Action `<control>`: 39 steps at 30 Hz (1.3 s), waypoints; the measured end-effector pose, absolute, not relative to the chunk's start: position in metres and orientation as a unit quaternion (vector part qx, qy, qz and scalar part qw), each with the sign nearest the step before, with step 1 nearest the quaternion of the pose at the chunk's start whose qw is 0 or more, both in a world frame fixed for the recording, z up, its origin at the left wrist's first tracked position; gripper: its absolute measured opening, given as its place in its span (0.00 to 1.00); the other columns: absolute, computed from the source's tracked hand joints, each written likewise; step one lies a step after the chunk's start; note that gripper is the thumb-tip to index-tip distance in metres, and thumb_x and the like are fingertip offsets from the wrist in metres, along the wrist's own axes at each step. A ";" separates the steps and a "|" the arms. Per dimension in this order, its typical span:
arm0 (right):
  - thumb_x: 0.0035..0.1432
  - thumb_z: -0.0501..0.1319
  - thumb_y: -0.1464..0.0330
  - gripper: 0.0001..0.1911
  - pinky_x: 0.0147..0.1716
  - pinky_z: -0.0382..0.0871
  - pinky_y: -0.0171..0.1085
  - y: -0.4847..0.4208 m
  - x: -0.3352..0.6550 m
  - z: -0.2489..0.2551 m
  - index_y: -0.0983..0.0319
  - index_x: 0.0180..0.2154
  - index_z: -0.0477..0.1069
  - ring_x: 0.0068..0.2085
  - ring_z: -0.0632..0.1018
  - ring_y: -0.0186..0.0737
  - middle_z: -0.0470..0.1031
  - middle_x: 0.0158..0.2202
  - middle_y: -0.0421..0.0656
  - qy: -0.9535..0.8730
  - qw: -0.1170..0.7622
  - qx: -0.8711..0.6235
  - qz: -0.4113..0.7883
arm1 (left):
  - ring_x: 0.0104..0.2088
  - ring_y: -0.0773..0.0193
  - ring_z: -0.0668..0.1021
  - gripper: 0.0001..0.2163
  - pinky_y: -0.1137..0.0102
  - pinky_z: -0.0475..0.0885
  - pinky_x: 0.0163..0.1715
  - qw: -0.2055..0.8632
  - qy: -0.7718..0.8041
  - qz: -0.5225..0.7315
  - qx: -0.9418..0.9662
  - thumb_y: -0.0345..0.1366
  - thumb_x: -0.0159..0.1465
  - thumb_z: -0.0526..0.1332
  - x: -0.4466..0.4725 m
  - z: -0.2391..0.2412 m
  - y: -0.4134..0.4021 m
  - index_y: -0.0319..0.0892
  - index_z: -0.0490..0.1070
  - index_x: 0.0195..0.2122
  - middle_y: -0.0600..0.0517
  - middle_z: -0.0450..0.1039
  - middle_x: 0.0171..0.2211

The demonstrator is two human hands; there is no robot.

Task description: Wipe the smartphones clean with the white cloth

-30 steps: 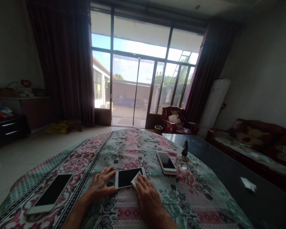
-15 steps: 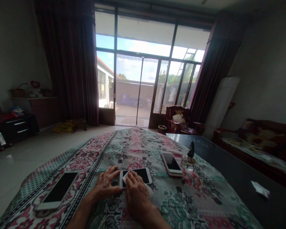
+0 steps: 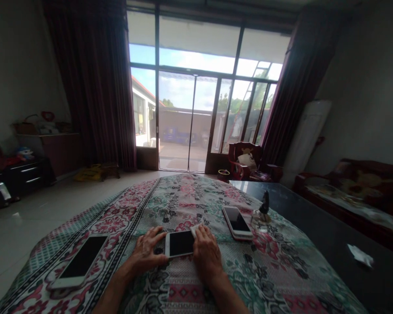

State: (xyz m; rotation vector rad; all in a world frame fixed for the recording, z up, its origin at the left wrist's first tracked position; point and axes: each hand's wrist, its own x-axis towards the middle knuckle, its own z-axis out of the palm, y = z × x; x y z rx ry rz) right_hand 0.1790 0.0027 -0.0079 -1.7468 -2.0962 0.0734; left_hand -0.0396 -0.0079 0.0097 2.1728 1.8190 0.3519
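Head view: the middle phone (image 3: pixel 180 243) lies crosswise and screen-up on the flowered cloth (image 3: pixel 183 196), directly in front of the person. Its glass is dark, and no brand or writing can be read on it.

The left hand (image 3: pixel 147 250) rests at the phone's left end with its fingers spread wide and flat, apparently to keep it from sliding. The right hand (image 3: pixel 206 253) covers the phone's right end, fingers close together and pressing a white wipe (image 3: pixel 195 230) against the far corner. Whether any finger curls round the wipe does not show.

Well to the left of the middle phone lies a second phone (image 3: pixel 80 261). Near it on the right is a pink-rimmed phone (image 3: pixel 237 221), both face-up and blank. Beyond that one stands a small bottle (image 3: pixel 263 211) at the edge of a dark glass table (image 3: pixel 314 235), which also holds a crumpled white scrap (image 3: pixel 360 256).
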 end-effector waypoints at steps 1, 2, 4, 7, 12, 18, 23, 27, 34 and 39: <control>0.63 0.46 0.72 0.24 0.63 0.48 0.44 0.003 0.179 -0.008 0.66 0.59 0.64 0.65 0.57 0.45 0.59 0.64 0.48 -0.749 0.203 -0.630 0.023 | 0.66 0.47 0.55 0.32 0.55 0.53 0.63 0.141 0.631 0.124 0.753 0.43 0.52 0.64 -0.040 0.009 -0.008 0.47 0.64 0.60 0.48 0.54 0.66; 0.63 0.46 0.72 0.24 0.63 0.48 0.44 0.003 0.178 -0.008 0.65 0.59 0.64 0.65 0.57 0.45 0.59 0.64 0.48 -0.750 0.204 -0.629 0.023 | 0.66 0.48 0.55 0.32 0.55 0.53 0.63 0.139 0.631 0.125 0.753 0.43 0.52 0.64 -0.040 0.009 -0.008 0.48 0.64 0.60 0.49 0.54 0.66; 0.64 0.46 0.71 0.24 0.63 0.48 0.44 0.001 0.172 -0.009 0.65 0.59 0.64 0.65 0.57 0.45 0.60 0.64 0.47 -0.761 0.214 -0.612 0.028 | 0.66 0.48 0.56 0.31 0.55 0.53 0.63 0.137 0.630 0.128 0.753 0.43 0.52 0.64 -0.040 0.008 -0.008 0.49 0.64 0.59 0.49 0.55 0.66; 0.64 0.47 0.70 0.24 0.63 0.48 0.44 -0.006 0.157 -0.010 0.64 0.60 0.63 0.65 0.57 0.45 0.60 0.64 0.46 -0.792 0.224 -0.566 0.046 | 0.66 0.48 0.56 0.31 0.56 0.53 0.63 0.140 0.631 0.132 0.751 0.43 0.52 0.64 -0.040 0.005 -0.007 0.49 0.65 0.59 0.49 0.55 0.66; 0.63 0.50 0.69 0.23 0.64 0.48 0.43 -0.020 0.137 -0.011 0.60 0.59 0.63 0.65 0.57 0.43 0.60 0.64 0.44 -0.849 0.237 -0.465 0.079 | 0.66 0.50 0.56 0.32 0.56 0.53 0.63 0.133 0.635 0.136 0.749 0.43 0.52 0.65 -0.041 0.000 -0.005 0.49 0.65 0.59 0.49 0.55 0.66; 0.63 0.47 0.71 0.23 0.63 0.50 0.43 -0.009 0.155 -0.010 0.63 0.58 0.66 0.64 0.59 0.44 0.63 0.62 0.45 -0.788 0.246 -0.561 0.063 | 0.66 0.50 0.56 0.32 0.57 0.53 0.63 0.132 0.625 0.134 0.758 0.44 0.51 0.65 -0.044 -0.004 -0.002 0.49 0.64 0.60 0.48 0.55 0.66; 0.62 0.46 0.73 0.25 0.62 0.51 0.43 0.002 0.182 -0.004 0.66 0.60 0.63 0.65 0.58 0.44 0.60 0.64 0.48 -0.741 0.209 -0.638 0.035 | 0.66 0.51 0.55 0.32 0.58 0.52 0.63 0.133 0.625 0.137 0.757 0.45 0.52 0.64 -0.046 -0.006 -0.001 0.50 0.64 0.60 0.50 0.55 0.66; 0.62 0.46 0.74 0.25 0.62 0.51 0.43 -0.001 0.185 -0.005 0.66 0.60 0.63 0.65 0.58 0.44 0.59 0.64 0.48 -0.739 0.204 -0.642 0.030 | 0.66 0.51 0.55 0.32 0.58 0.51 0.63 0.135 0.625 0.142 0.756 0.44 0.52 0.64 -0.045 -0.006 -0.002 0.51 0.63 0.60 0.50 0.54 0.66; 0.61 0.46 0.74 0.26 0.63 0.50 0.41 -0.027 0.199 -0.006 0.65 0.60 0.63 0.65 0.57 0.42 0.59 0.64 0.46 -0.770 0.201 -0.605 0.029 | 0.66 0.49 0.55 0.32 0.57 0.52 0.63 0.136 0.625 0.136 0.757 0.45 0.52 0.63 -0.043 0.000 -0.004 0.48 0.64 0.60 0.48 0.55 0.66; 0.59 0.47 0.75 0.26 0.63 0.52 0.42 -0.054 0.211 0.000 0.64 0.59 0.65 0.65 0.58 0.42 0.60 0.64 0.44 -0.790 0.188 -0.583 0.029 | 0.66 0.49 0.55 0.32 0.56 0.51 0.63 0.141 0.621 0.142 0.758 0.46 0.52 0.62 -0.043 0.000 -0.005 0.48 0.64 0.60 0.48 0.55 0.66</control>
